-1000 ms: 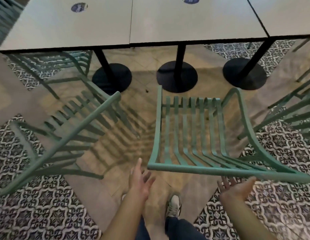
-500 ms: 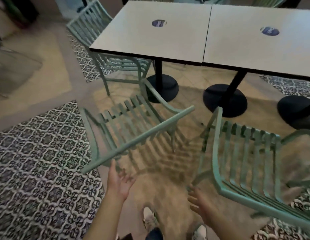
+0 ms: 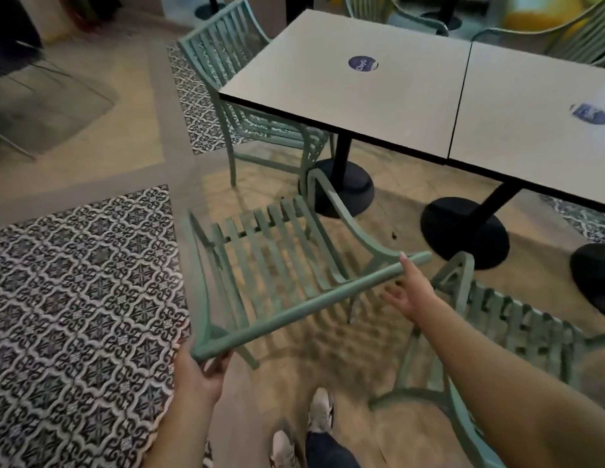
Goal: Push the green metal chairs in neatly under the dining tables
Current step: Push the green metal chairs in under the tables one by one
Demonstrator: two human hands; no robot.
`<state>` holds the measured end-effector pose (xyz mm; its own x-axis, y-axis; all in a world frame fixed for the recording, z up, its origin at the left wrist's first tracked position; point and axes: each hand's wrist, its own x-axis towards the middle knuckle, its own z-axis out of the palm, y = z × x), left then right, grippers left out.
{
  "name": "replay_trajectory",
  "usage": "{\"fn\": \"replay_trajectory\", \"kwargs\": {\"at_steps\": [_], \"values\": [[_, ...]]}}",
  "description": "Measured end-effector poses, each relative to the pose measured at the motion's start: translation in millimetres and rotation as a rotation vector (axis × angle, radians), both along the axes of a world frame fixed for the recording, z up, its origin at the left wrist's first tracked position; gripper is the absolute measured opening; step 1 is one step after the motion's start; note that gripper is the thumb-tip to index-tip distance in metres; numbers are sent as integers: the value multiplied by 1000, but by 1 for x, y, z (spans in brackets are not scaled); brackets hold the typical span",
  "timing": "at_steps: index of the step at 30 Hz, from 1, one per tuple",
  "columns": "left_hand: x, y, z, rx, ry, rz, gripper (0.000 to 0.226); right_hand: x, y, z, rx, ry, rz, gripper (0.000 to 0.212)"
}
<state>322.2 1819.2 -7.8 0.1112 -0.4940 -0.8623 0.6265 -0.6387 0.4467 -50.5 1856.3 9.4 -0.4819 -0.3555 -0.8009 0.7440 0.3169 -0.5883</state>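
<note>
At centre frame, on the tan floor short of the benches: one green slatted metal chair, pulled out, its seat clear of the bench top, its back rail running from 7 o'clock up to 2 o'clock across the middle of the view. Left hand, at 7 o'clock: fingers curled under the low end of that rail, gripping it. Right hand, just right of centre: fingers spread and relaxed, thumb tip touching the high end of the rail, palm just beside it; no closed grip shown. Second green chair, at 4 o'clock: also out from the benches, close beside the right forearm, partly cut by the frame edge. Third green chair, at 11 o'clock: seat tucked under the near bench, back standing upright outside it. Near bench, at 12 to 1 o'clock: pale square top, dark edge, a round blue sticker on it, black post on a round black foot. Second bench, at 2 o'clock: butted edge to edge against the first, carrying a blue sticker of its own, blurred. Patterned black-and-white tile panel, at 8 to 9 o'clock, with the left hand over its border. Two pale shoes, at 6 o'clock, below the first chair. Further green chairs beyond the benches at 1 o'clock, details too blurred to tell.
</note>
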Motion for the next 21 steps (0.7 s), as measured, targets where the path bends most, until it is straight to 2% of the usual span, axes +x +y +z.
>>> {"fn": "replay_trajectory", "kwargs": {"at_steps": [8,10,15,21], "values": [[-6,-3,9,27,-116,8,23,-29,-38,-8,128,-71,36,48],[-10,-5,13,41,-147,-15,26,-29,-38,-7,134,-94,-9,47],[-15,-23,15,60,-193,-59,16,-29,-18,-5,131,-92,-123,39],[-61,-54,33,1,-61,-198,22,-37,13,-3,136,-38,-307,19]]}}
